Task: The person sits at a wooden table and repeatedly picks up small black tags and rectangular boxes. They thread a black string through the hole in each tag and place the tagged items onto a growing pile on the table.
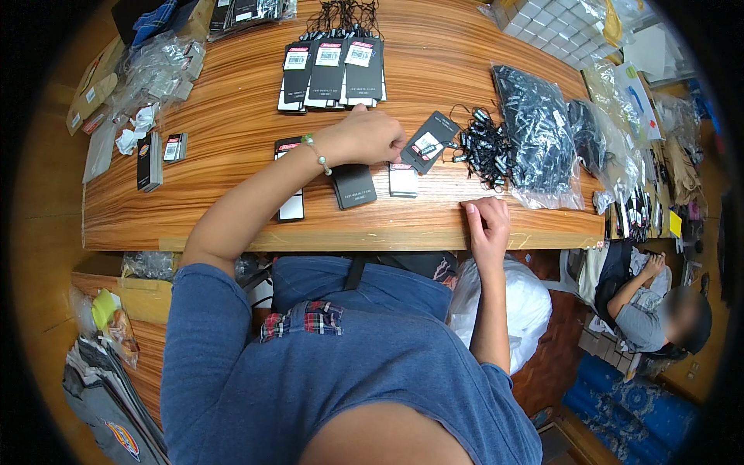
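My left hand (363,138), with a beaded bracelet, reaches across the table, its fingers curled down. Its fingertips meet beside a dark hang tag (423,157) that lies tilted with a white label on it; what they grip is hidden. Just below them sits a small stack of white cards (403,183). A pile of black tags (355,188) lies under my left wrist, and a white-and-black tag stack (291,208) is partly covered by my forearm. My right hand (488,221) rests at the table's front edge, fingers loosely bent and apart, with nothing visible in it.
A heap of black tag strings (484,147) lies beside a clear bag of more strings (539,136). Strung tags (329,74) stand in rows at the back. Card stacks (149,161) and crumpled plastic (159,70) lie left. Another person (647,310) sits at the right.
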Action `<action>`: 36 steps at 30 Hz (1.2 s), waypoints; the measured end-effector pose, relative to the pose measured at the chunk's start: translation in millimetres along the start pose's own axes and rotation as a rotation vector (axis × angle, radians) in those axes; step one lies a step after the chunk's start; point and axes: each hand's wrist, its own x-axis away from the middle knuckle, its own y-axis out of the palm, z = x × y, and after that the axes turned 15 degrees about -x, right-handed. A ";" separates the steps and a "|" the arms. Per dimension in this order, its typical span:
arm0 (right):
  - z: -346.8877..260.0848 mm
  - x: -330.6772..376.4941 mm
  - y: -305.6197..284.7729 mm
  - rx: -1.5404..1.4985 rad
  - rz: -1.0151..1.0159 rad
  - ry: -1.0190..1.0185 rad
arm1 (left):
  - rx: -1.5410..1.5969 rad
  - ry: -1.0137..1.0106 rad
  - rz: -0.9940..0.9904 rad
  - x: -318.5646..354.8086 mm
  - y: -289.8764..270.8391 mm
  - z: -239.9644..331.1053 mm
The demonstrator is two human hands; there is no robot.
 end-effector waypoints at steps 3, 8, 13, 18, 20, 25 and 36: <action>-0.1 0.2 -1.3 -0.015 -0.002 0.036 | 0.064 -0.012 0.023 2.5 -1.6 -1.0; -9.0 -8.8 -2.6 -0.160 0.054 0.058 | 0.050 -0.044 0.138 2.1 -8.4 -2.5; -46.6 -63.8 -13.9 -0.154 0.118 -0.115 | 0.192 0.095 0.434 -3.6 -46.0 18.1; -57.9 -121.5 -5.6 -0.437 -0.167 0.170 | 0.147 0.183 0.696 -23.6 -77.2 41.2; -62.0 -137.3 -1.2 -0.631 -0.152 0.220 | 0.120 0.167 0.718 -26.7 -87.4 44.7; -79.3 -155.8 -22.0 -0.855 -0.112 0.165 | 0.574 0.394 0.715 -41.0 -72.1 29.2; -117.2 -166.0 -47.1 -1.348 -0.401 0.064 | 1.195 0.423 0.275 -3.1 -63.7 20.2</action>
